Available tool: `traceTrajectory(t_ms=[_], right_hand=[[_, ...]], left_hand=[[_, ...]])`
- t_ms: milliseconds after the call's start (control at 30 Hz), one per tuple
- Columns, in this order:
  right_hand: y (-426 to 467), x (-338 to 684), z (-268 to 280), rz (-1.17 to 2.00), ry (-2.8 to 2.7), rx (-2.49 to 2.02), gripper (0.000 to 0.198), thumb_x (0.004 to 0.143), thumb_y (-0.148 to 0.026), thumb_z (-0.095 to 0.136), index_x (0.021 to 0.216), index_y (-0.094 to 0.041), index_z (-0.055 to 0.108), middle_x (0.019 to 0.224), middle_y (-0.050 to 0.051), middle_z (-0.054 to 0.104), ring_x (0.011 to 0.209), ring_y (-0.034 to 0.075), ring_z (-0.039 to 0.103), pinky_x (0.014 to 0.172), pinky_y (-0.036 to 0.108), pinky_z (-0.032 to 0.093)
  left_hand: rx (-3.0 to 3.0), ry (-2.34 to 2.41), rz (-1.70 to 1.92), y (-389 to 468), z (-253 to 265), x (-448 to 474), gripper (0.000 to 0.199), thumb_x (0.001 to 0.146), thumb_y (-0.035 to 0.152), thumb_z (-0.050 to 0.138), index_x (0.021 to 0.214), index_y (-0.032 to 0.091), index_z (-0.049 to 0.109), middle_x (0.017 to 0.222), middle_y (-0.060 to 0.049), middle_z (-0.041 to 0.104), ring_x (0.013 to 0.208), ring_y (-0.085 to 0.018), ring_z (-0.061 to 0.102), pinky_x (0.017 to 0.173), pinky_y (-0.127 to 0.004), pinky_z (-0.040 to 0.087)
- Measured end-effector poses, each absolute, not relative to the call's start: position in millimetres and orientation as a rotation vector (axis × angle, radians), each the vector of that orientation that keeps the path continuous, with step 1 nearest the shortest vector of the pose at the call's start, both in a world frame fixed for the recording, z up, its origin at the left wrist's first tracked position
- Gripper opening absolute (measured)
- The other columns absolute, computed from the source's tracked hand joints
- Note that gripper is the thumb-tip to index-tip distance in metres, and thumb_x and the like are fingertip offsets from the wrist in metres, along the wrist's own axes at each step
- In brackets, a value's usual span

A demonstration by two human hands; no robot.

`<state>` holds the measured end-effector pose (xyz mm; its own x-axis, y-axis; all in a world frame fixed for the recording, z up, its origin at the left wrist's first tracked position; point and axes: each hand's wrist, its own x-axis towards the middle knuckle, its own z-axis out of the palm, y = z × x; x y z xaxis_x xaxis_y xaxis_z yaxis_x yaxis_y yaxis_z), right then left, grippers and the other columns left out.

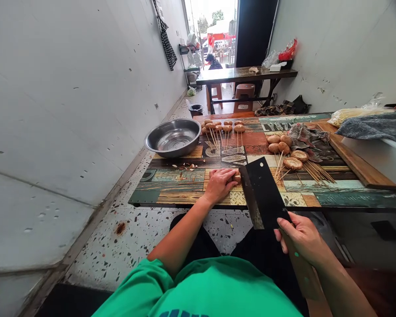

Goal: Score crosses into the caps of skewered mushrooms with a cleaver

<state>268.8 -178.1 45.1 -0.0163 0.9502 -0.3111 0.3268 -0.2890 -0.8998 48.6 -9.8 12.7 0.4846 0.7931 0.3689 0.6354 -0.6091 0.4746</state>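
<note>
My right hand (298,233) is wrapped round the handle of a dark, broad-bladed cleaver (265,193), its blade slanting up over the table's near edge. Under my left hand (221,184), fingers pressed down, a brown mushroom (238,177) shows in part beside the cleaver's blade. Mushrooms on skewers (227,128) lie in a row at the table's far side. To the right, loose brown mushrooms (279,145) sit by two upturned mushrooms (293,163) and a fan of bare bamboo skewers (318,171). Pale trimmings (188,166) are scattered to the left of my left hand.
A wide metal bowl (173,137) stands at the left end of the patterned table (171,197). On the right are a crumpled rag (302,136), a wooden board (356,160) and a white tub (379,160) with a grey towel (376,125). Another table (231,75) stands beyond.
</note>
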Motion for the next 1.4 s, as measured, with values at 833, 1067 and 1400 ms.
traceTrajectory(t_ms=[833,1067,1400], right_hand=[[-172,251,70,0.892,-1.698,-1.823,0.030,0.086,-0.039,0.036,0.060,-0.025,0.039,0.041,-0.004,0.048,0.036,0.015,0.050,0.044,0.026,0.032],[-171,276,51,1.337,-1.332,-1.669,0.038,0.086,-0.050,0.044,0.061,-0.022,0.050,0.038,-0.004,0.052,0.034,0.013,0.049,0.039,0.024,0.034],[-160,299,18,1.519,-1.153,-1.421,0.033,0.084,-0.050,0.056,0.069,-0.021,0.048,0.056,-0.002,0.065,0.035,0.011,0.052,0.040,0.023,0.038]], left_hand=[[2.528,1.245,0.845,-13,12,50,0.035,0.088,0.034,0.062,0.121,0.021,0.060,0.125,-0.007,0.064,0.116,-0.023,0.056,0.099,-0.042,0.034],[2.535,1.261,0.831,-13,12,50,0.034,0.087,0.034,0.062,0.119,0.022,0.061,0.125,-0.008,0.063,0.118,-0.024,0.055,0.101,-0.043,0.032],[2.553,1.253,0.807,-13,14,50,0.033,0.088,0.033,0.061,0.119,0.022,0.061,0.126,-0.008,0.063,0.117,-0.024,0.055,0.100,-0.043,0.032]])
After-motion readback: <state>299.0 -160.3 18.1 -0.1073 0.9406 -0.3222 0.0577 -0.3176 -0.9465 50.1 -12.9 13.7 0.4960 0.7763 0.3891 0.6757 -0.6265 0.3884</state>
